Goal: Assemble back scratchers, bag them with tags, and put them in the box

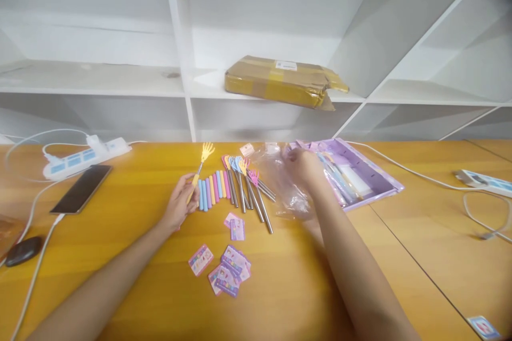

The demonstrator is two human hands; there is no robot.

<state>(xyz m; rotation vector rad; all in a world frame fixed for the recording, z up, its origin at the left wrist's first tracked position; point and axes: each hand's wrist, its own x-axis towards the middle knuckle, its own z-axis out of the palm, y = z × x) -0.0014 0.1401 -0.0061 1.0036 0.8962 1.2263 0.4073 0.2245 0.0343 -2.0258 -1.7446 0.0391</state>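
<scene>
My left hand (184, 198) is closed around the yellow handle of a back scratcher (207, 152), its hand-shaped yellow head pointing up and away. Just right of it lies a row of pastel handles (214, 190) in blue, purple, yellow and pink. Beside them are several metal rods with coloured hand-shaped heads (243, 167). Over a pile of clear plastic bags (294, 197), my right hand (306, 168) is closed with its fingers pinched on the plastic, slightly blurred. A purple box (370, 168) behind it contains bagged back scratchers (340, 181).
Printed cards (232, 269) lie scattered nearer me. On the left are a phone (82, 189), a power strip (88, 159), cables and a black mouse-like object (24, 251). A taped carton (280, 81) sits on the shelf above. Another power strip (486, 182) is at right.
</scene>
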